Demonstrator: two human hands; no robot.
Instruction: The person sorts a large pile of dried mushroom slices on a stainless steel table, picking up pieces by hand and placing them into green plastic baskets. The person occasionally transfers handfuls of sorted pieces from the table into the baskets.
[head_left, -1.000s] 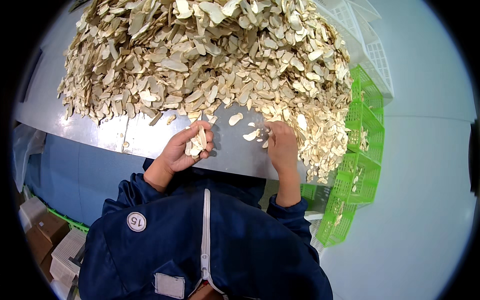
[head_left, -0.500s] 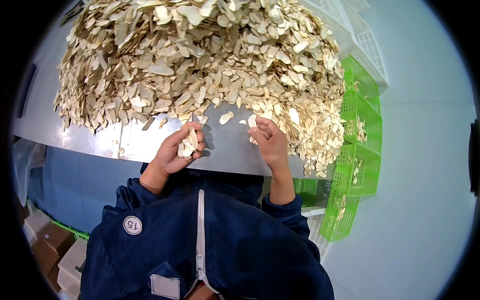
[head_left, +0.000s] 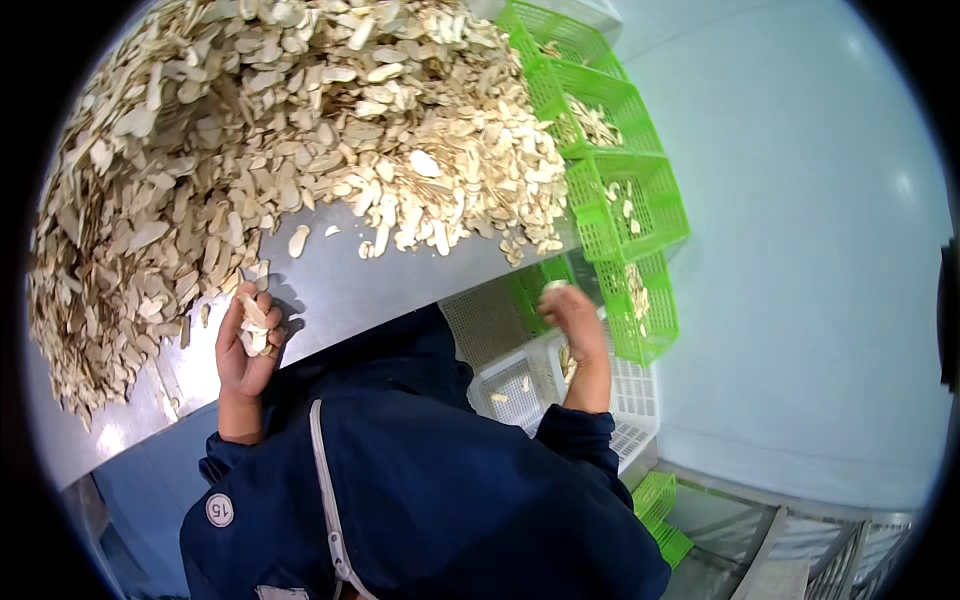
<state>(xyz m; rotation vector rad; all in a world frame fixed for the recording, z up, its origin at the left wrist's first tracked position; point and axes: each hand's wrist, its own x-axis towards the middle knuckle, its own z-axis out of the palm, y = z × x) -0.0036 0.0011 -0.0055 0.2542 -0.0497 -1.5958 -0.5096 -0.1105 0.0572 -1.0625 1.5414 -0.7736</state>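
Note:
A large pile of pale, dried slices [head_left: 300, 100] covers much of the steel table [head_left: 355, 280]. My left hand [head_left: 245, 355] is cupped over the table's near edge, closed around several slices [head_left: 255, 325], beside loose pieces from the pile. My right hand [head_left: 578, 328] is off the table edge, above the stacked baskets at the right, fingers pinched on a small pale slice [head_left: 555, 288], partly hidden and slightly blurred.
Green perforated baskets [head_left: 650, 215] with some slices line the table's right end. White baskets [head_left: 505, 390] with a few pieces sit below the front edge. More green baskets [head_left: 655, 495] and metal framework [head_left: 820, 550] are at lower right. A pale blue floor [head_left: 800, 250] lies rightward.
The view has turned rightward, shifting the pile left and bringing lower baskets into sight. My right hand has moved from over the table to beyond its edge with a slice; my left keeps its slices.

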